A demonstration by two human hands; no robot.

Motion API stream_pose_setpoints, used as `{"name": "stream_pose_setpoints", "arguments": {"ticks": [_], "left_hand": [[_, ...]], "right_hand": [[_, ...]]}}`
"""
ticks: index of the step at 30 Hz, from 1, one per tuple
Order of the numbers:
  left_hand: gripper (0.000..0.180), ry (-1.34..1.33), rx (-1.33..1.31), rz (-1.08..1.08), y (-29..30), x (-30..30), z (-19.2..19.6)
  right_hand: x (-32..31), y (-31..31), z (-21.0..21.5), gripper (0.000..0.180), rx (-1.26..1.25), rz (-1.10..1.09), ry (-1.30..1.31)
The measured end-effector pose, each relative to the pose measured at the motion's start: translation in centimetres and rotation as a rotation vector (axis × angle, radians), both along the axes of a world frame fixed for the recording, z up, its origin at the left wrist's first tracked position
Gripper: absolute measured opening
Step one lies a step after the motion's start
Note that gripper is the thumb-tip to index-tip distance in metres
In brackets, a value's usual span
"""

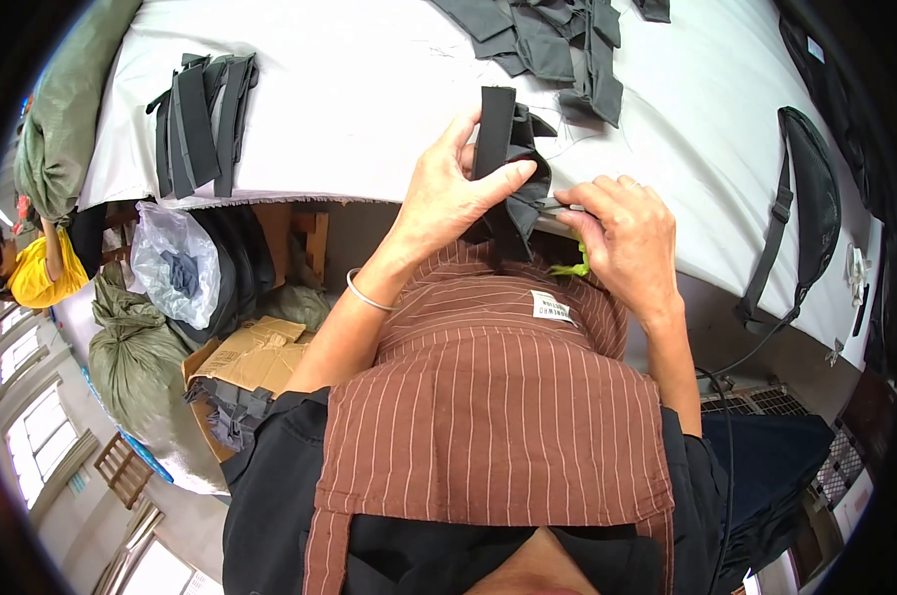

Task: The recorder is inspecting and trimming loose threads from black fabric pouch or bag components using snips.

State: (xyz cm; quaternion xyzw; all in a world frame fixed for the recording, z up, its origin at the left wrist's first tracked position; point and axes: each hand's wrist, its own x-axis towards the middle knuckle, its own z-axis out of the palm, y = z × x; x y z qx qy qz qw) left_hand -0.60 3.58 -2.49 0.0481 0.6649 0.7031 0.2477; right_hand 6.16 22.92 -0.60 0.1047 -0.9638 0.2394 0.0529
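Note:
My left hand [460, 188] is closed on a dark grey fabric piece [495, 129] with a straight black band, held upright at the table's near edge. The thumb presses across the folded cloth. My right hand [615, 233] is closed on what look like small metal thread snips [552, 206]. Their tip points left and meets the fabric's lower right side; the rest is mostly hidden in the fingers. A yellow-green tie [573, 263] hangs below that hand. Loose threads [577, 134] lie on the white cloth beyond the fabric piece.
The table has a white cover [349, 119]. A stack of dark strips [205, 124] lies left, a heap of dark fabric pieces [547, 45] beyond my hands, a black waist bag [810, 208] right. Lower left are a cardboard box [255, 357] and clear plastic bag [176, 258]. A person in yellow [47, 273] is far left.

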Motion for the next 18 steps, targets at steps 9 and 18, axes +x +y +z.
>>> {"name": "stream_pose_setpoints", "arguments": {"ticks": [9,18], "left_hand": [[0.064,0.027,-0.024,-0.004,0.2,0.01,-0.43],[0.061,0.016,-0.091,-0.045,0.04,-0.11,0.16]], "right_hand": [[-0.35,-0.06,0.24,0.013,0.054,0.036,0.017],[-0.86,0.72,-0.07,0.013,0.059,0.135,0.043]]}}
